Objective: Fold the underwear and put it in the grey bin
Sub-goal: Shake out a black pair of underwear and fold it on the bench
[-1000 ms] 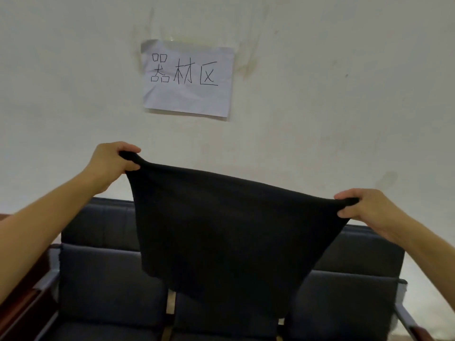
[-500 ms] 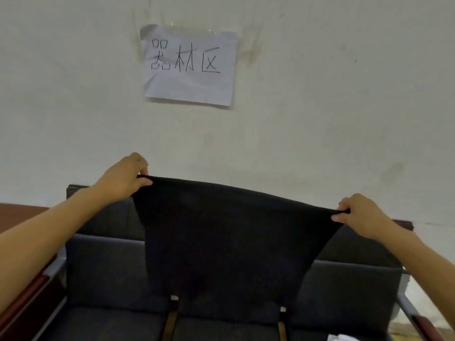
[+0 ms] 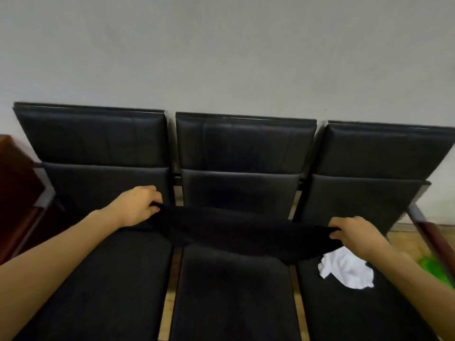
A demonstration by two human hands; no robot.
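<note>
From my head camera, looking down: my left hand (image 3: pixel 138 209) pinches one end of the black underwear (image 3: pixel 236 232), fingers curled round the cloth at its upper left corner. My right hand (image 3: pixel 357 233) grips the other end the same way, fingers and thumb closed on the fabric. Between the two hands the underwear is stretched wide, a long dark band that sags a little in the middle. It lies low over the bench (image 3: pixel 103 279), spanning the middle seat, with its left end above the gap beside the left seat and its right end over the edge of the right seat. Whether the lower edge of the cloth touches the seat cushion I cannot tell, since black lies on black and the picture is slightly blurred.

Just below my right hand, on the right seat, lies a crumpled white cloth (image 3: pixel 347 269), partly under my wrist. The bench has three dark padded seats with backrests against a pale wall (image 3: pixel 221 50). To the left stands a reddish-brown wooden piece (image 3: pixel 14 173). On the floor at the far right shows something bright green (image 3: pixel 432 264), too blurred to name.
</note>
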